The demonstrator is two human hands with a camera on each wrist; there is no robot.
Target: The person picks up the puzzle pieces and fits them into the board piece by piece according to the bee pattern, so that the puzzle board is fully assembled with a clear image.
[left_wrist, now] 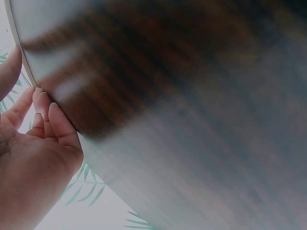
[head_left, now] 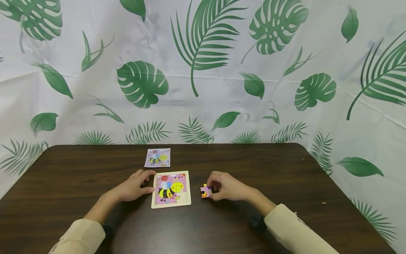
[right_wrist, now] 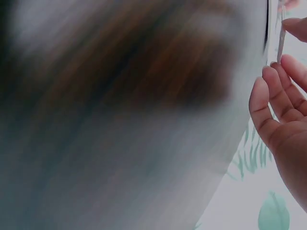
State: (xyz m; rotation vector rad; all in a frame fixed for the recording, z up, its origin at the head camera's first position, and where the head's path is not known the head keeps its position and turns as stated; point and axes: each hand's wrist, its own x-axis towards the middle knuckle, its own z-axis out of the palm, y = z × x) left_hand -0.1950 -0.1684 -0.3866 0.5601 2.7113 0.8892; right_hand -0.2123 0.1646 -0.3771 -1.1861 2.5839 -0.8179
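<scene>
A wooden puzzle board point(head_left: 189, 190) with a bee picture lies on the table, and bare wood shows at the lower right of the picture. My left hand point(head_left: 136, 186) is at its left side, index fingertip by the upper corner and thumb against the edge; the left wrist view catches these fingertips along the pale rim. To the right of the board, my right hand point(head_left: 226, 187) pinches a pink puzzle piece point(head_left: 205, 190) with yellow and orange marks between thumb and fingers. Seen from the right wrist, this puzzle piece point(right_wrist: 281, 43) is a thin edge-on sliver.
Behind the board lies a square picture card point(head_left: 157, 157) with the same bee. The dark wooden table point(head_left: 269, 165) ends at a white curtain point(head_left: 203, 102) printed with green leaves. A small pale speck point(head_left: 324, 203) lies at the right of the table.
</scene>
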